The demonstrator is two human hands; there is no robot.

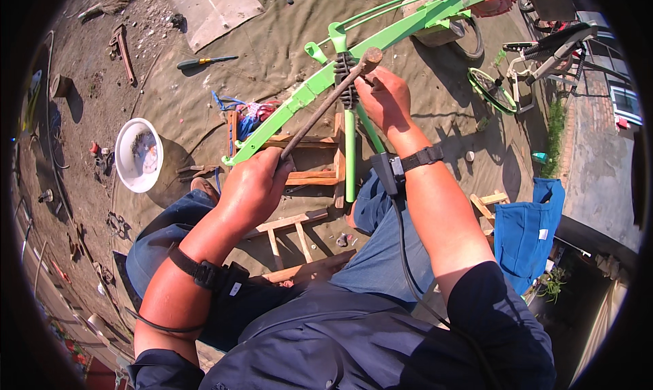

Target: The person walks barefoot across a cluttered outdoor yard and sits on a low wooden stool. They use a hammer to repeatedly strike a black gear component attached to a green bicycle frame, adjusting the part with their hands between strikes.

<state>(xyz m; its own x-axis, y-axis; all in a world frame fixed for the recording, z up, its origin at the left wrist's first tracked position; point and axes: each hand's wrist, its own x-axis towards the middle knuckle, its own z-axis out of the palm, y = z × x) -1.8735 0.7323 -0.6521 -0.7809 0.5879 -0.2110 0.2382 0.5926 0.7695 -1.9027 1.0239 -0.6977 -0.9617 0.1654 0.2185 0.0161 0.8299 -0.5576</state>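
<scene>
A bright green metal frame (299, 99) slants from the middle of the view to the far right. A black ribbed sleeve or coil (347, 94) sits around its upright tube. My left hand (253, 189) is closed around the handle of a hammer (314, 123). The worn brown head of the hammer lies over the beam, close to the black coil. Curled against the right side of that coil is my right hand (386, 101). Its fingers are bent inward, and what they pinch, if anything, is hidden behind the hand and the hammer head.
Wooden stools or frames (299, 237) stand between my legs. To the left are a white tub (139, 155), a screwdriver (204, 62) and a rusty pipe wrench (123, 53). At right are a bicycle-like frame (537, 67) and blue cloth (524, 233). A cable hangs along my right forearm.
</scene>
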